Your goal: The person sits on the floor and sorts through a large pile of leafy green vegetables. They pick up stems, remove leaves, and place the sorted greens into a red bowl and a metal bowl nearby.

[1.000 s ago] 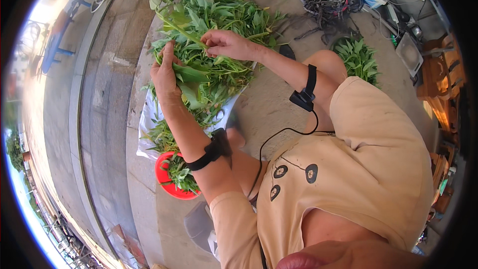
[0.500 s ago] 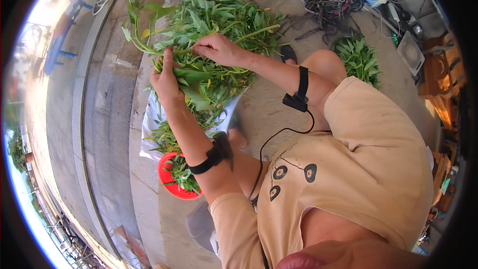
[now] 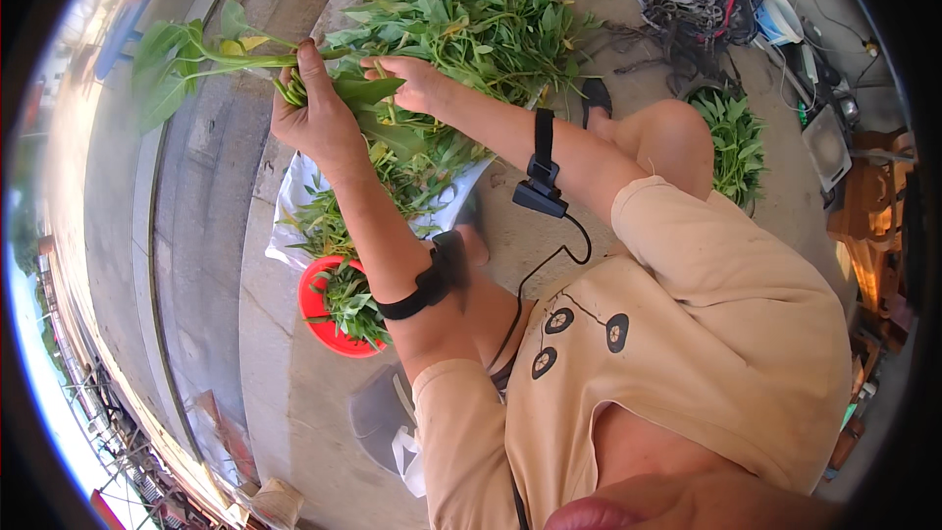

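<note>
A bunch of leafy green stems (image 3: 221, 61), looking like water spinach, is gripped in my left hand (image 3: 322, 123); its leafy tops point left, past the pile. Close beside it, my right hand (image 3: 417, 85) has its fingers closed on a short piece of stem (image 3: 386, 98). Both hands are above the near left part of a big heap of the same greens (image 3: 461, 15). More greens lie under my forearms on a white sheet (image 3: 292, 198). A red basin (image 3: 312, 304) with cut greens stands by my left forearm.
A second mound of greens (image 3: 731, 132) sits beyond my right knee. Dark tangled strips (image 3: 682, 0) lie at the far right, near a blue-and-white container (image 3: 777, 18). Wooden furniture (image 3: 873, 196) lines the right. A grey stool-like object (image 3: 378, 422) stands by my left side.
My left hand has shifted left and upward with the bunch, whose tops swung left. My right hand has come apart from the bunch slightly, a stem piece in its fingers. The whole view has tilted somewhat.
</note>
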A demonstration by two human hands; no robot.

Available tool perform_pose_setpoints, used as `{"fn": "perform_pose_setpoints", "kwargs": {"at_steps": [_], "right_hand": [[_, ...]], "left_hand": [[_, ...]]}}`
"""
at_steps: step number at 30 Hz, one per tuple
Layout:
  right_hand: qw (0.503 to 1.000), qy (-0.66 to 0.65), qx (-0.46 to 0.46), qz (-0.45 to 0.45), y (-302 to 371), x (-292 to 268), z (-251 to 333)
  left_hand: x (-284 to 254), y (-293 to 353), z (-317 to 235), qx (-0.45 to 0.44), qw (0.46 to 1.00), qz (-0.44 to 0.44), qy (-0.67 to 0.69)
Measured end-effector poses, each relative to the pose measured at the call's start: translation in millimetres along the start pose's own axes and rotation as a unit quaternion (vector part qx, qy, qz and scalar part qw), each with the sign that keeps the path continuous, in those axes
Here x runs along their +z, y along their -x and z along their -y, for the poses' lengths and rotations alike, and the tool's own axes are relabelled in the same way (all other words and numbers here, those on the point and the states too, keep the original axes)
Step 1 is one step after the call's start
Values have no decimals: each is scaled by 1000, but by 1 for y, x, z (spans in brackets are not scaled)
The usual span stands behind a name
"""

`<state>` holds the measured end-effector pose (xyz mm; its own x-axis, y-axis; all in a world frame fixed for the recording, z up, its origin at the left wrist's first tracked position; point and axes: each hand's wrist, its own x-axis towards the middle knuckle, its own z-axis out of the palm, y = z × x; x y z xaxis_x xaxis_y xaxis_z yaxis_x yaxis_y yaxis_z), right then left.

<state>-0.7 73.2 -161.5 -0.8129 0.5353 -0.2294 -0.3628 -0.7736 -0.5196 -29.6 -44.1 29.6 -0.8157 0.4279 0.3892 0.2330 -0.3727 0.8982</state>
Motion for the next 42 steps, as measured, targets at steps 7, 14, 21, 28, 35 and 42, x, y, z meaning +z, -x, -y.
{"fn": "perform_pose_setpoints", "kwargs": {"at_steps": [7, 14, 21, 28, 35, 42], "right_hand": [[914, 352, -185, -77, 10, 35, 35], [671, 544, -503, -23, 113, 113, 158], [785, 505, -351, -76, 129, 89, 172], [900, 342, -264, 47, 157, 19, 249], [940, 268, -184, 99, 182, -21, 280], [920, 192, -37, 339, 159, -25, 262]], "left_hand": [[8, 13, -2, 48, 992, 35, -112], [50, 37, 23, 139, 935, 82, -317], [82, 70, 26, 216, 890, 192, -352], [61, 48, 22, 47, 967, 198, -151], [14, 6, 19, -25, 991, 16, -128], [50, 38, 10, -71, 983, 170, -17]]}}
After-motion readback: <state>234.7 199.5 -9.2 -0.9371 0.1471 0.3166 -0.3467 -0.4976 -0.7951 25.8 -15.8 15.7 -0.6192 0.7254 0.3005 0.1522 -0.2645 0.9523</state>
